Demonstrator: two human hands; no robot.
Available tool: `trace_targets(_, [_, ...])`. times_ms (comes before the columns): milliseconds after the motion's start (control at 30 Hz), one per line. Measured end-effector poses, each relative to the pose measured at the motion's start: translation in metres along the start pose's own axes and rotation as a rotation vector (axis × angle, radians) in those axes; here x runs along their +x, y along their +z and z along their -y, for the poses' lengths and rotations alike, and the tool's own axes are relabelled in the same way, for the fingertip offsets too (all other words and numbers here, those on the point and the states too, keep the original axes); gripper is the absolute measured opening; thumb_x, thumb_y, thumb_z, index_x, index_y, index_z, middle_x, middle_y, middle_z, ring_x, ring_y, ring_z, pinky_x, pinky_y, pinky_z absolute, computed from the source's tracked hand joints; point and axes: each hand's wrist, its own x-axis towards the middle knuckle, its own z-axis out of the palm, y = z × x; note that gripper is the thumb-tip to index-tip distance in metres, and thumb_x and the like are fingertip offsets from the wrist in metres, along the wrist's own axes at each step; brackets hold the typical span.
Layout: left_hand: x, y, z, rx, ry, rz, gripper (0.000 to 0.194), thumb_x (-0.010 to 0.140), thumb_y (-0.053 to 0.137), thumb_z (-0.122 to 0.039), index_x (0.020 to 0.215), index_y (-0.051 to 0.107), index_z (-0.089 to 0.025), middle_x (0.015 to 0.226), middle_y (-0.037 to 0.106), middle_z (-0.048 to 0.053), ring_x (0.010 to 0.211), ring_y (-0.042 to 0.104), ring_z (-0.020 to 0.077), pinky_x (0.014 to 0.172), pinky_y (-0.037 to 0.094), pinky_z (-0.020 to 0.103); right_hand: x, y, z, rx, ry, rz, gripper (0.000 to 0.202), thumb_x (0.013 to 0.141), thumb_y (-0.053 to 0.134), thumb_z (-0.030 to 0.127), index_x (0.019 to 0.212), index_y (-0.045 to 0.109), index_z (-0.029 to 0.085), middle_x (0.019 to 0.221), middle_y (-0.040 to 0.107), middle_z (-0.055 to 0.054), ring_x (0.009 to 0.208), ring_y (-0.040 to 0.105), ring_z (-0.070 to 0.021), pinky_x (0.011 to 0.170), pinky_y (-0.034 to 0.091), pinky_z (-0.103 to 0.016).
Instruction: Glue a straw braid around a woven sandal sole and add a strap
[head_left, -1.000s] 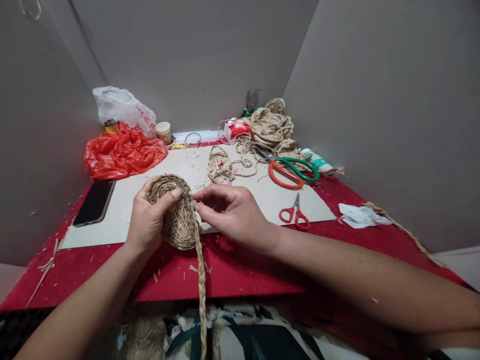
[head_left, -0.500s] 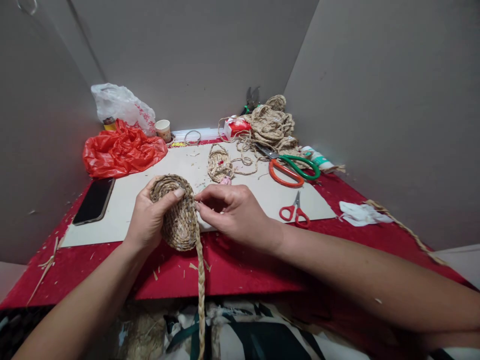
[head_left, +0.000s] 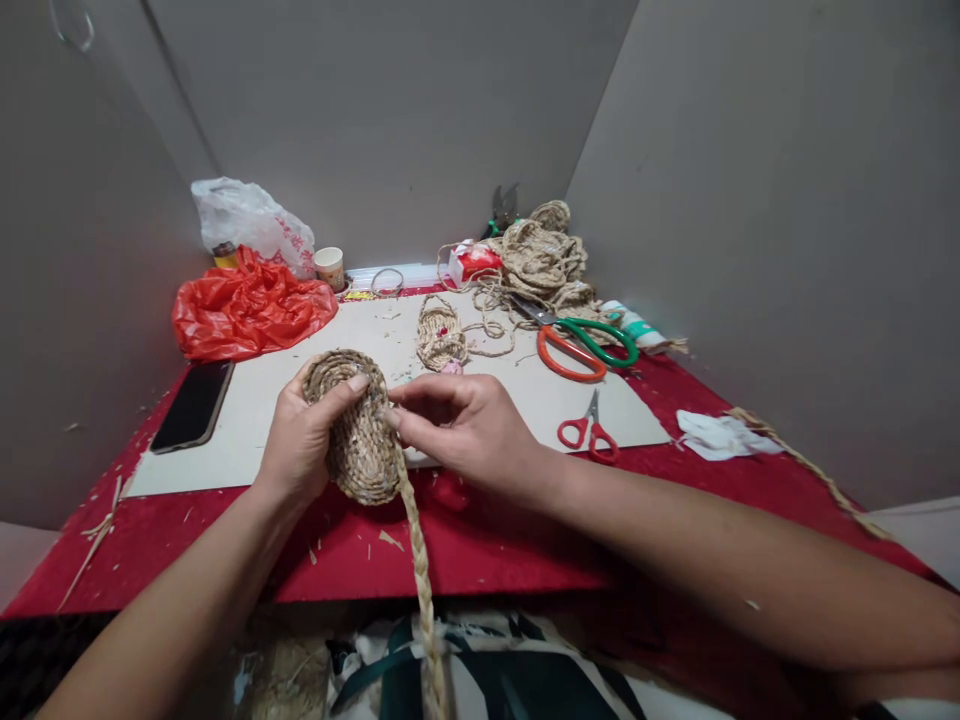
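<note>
While the left hand's fingers (head_left: pixel 358 383) grip the woven sole (head_left: pixel 356 440), the right hand's fingertips (head_left: pixel 394 418) pinch its edge, just above the hanging braid (head_left: pixel 418 550).

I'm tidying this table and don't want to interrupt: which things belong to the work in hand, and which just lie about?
In use, or likely so:
- coiled oval piece, in the left hand
- braided cord hanging from it
- both scissors

Probably just lying about:
- phone
- red bag
- paper cup

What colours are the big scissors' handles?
One handle is green and the other is orange-red on the big scissors; the head view shows them best.
</note>
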Motion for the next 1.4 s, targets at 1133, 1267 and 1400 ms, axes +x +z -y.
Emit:
trace_targets(1133, [-0.006,0.000,0.008,-0.063,-0.108,0.068,0.020,0.069,0.075,-0.025,0.084,0.068,-0.014,0.071,0.071,0.002,0.058,0.065,0.0161,0.059,0.053,0.027,0.002,0.005,-0.012,0.143,0.025,-0.199,0.007,0.075,0.068,0.022,0.079,0.070,0.016,0.076,0.072,-0.002,0.068,0.065,-0.0127,0.066,0.053,-0.024])
trace_targets(1267, [-0.008,0.001,0.007,-0.046,-0.110,0.049,0.025,0.067,0.076,-0.027,0.087,0.068,-0.014,0.076,0.073,0.004,0.063,0.067,0.0195,0.064,0.054,0.030,0.001,0.008,-0.010,0.261,0.108,-0.224,0.010,0.073,0.070,0.024,0.080,0.073,0.018,0.080,0.074,-0.003,0.073,0.068,-0.0149,0.072,0.055,-0.028])
trace_targets(1400, [-0.009,0.000,0.009,-0.044,-0.103,0.048,0.024,0.068,0.076,-0.026,0.087,0.068,-0.015,0.073,0.072,0.002,0.064,0.067,0.0198,0.066,0.054,0.031,0.001,0.006,-0.011,0.277,0.129,-0.211,0.010,0.071,0.072,0.024,0.079,0.075,0.019,0.081,0.075,-0.003,0.076,0.068,-0.0159,0.076,0.054,-0.030])
